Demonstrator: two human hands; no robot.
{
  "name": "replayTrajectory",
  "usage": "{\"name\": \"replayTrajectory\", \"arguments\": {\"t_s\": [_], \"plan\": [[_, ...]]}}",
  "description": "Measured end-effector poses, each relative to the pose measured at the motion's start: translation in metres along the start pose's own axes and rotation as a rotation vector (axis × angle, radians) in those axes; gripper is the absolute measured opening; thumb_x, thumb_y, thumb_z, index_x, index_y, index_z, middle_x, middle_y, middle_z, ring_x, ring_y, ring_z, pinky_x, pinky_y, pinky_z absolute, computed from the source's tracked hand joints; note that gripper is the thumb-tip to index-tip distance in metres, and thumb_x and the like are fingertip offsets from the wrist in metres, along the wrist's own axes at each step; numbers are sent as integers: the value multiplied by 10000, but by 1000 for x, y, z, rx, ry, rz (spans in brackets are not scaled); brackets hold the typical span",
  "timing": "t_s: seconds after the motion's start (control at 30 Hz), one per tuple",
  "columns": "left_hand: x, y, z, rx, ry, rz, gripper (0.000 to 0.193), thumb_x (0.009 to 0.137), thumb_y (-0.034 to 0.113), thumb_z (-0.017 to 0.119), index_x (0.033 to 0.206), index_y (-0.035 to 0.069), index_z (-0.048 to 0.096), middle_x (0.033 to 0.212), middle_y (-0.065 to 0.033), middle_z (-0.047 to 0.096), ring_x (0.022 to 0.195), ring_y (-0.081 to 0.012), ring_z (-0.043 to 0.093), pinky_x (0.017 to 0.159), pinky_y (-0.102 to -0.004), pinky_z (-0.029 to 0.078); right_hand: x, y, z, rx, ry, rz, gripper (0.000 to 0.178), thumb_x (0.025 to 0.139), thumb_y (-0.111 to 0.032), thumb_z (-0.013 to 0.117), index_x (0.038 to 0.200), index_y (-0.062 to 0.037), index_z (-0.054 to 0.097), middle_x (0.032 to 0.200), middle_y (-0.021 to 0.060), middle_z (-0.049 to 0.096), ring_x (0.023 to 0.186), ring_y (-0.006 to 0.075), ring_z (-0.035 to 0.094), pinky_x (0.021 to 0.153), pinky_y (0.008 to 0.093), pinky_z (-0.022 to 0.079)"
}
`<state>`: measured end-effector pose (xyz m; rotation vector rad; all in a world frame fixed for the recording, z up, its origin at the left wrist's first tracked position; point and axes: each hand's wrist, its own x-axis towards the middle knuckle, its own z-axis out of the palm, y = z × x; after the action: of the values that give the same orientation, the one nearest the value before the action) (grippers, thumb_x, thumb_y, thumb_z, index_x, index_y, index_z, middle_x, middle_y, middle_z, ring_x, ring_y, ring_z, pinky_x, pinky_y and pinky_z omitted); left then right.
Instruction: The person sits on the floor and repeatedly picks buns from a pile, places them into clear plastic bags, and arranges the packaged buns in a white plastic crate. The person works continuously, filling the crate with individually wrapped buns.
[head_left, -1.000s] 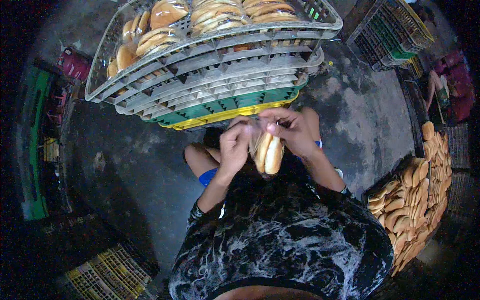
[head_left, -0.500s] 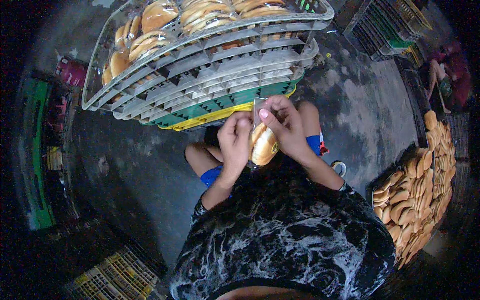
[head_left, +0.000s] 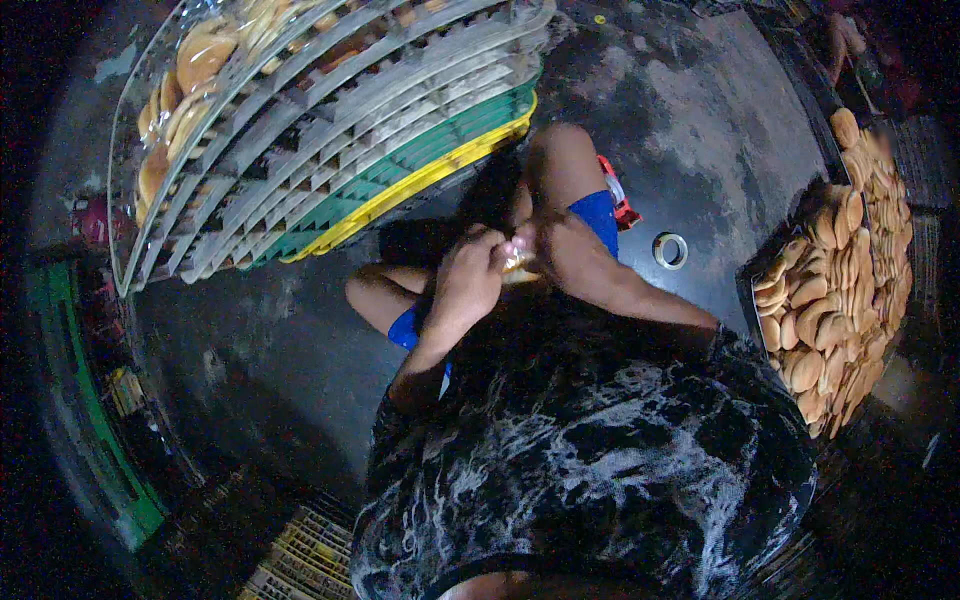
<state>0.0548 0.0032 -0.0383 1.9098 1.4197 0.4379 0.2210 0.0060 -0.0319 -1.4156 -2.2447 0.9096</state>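
I've got the fingers of my left hand (head_left: 468,280) and right hand (head_left: 562,255) closed on one bun (head_left: 520,277), mostly hidden between them; there's a glint of clear plastic, but can't tell if it's sealed. Ahead and left of the fingers, bagged buns (head_left: 203,55) already sit in the grey crate (head_left: 330,130). Off to their right there's a huge spread of loose buns (head_left: 830,285), no bags I can see. I'd say loads left.

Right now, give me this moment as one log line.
left hand: holding bagged bread | right hand: holding it too | nearby: stacked crates ahead-left, tape roll at right, loose buns farther right
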Motion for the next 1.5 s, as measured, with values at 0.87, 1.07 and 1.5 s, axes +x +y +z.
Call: {"name": "replayTrajectory", "arguments": {"t_s": [0.87,1.07,1.5], "plan": [[53,13,39,-541,670,-171,214,847,163,483,920,-26,550,764,-105,590,707,-144,544,672,-275,434,-61,339,78,-171,-59,825,450,779,-411,504,1113,-110,482,1018,205,526,903,349,524,708,426,433],[46,-7,41,-723,796,-336,277,841,225,496,920,-35,550,780,-76,595,718,-119,527,659,-270,433,-90,365,91,-154,-175,915,432,799,-384,491,1096,-71,499,1048,182,526,949,319,510,772,393,406],[58,11,12,-155,882,317,125,796,117,524,815,-5,545,818,-134,523,745,-273,521,669,-339,422,55,50,-86,789,-122,-311,238,842,-171,481,980,10,553,1164,102,475,1077,205,430,912,306,315]]}}
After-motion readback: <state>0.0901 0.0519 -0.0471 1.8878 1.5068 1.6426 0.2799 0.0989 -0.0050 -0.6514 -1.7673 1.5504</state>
